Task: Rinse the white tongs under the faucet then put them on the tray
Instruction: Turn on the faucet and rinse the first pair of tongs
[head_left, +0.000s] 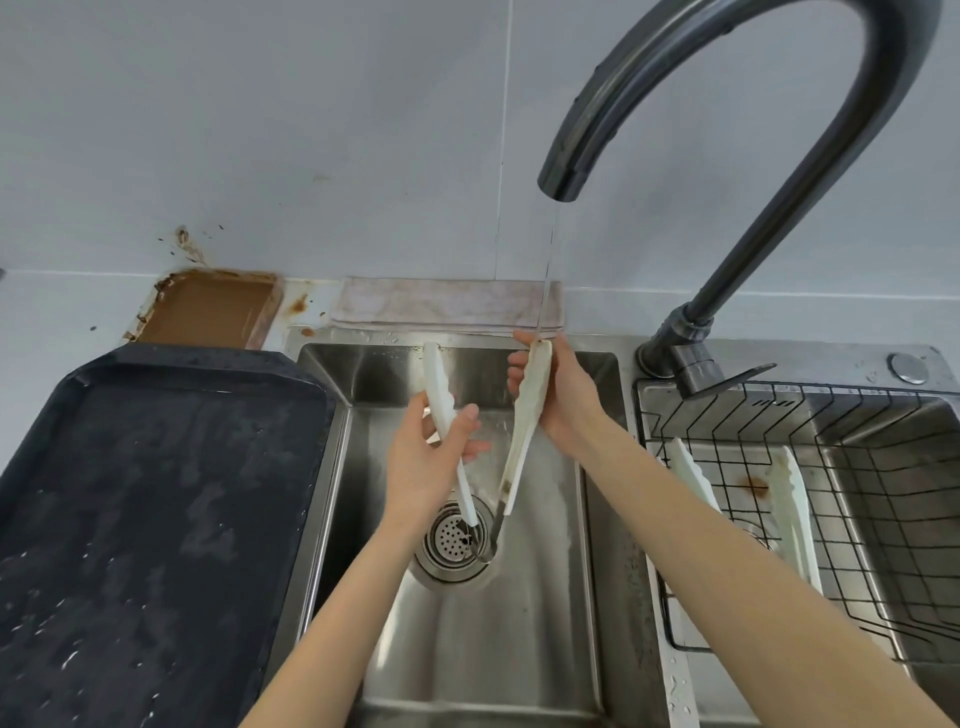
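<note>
White tongs (527, 415) with a metal hinge hang spread in a V over the left sink basin (483, 623), hinge down above the drain. My left hand (423, 462) grips the left arm of the tongs. My right hand (563, 395) holds the right arm, whose tip sits in a thin stream of water from the dark faucet (561, 176). The black tray (145, 519) lies wet on the counter to the left of the sink.
A second pair of white tongs (789, 509) lies in the black wire rack (857, 493) over the right basin. A folded cloth (447, 306) and a brown stained patch (208, 306) sit at the wall behind the sink.
</note>
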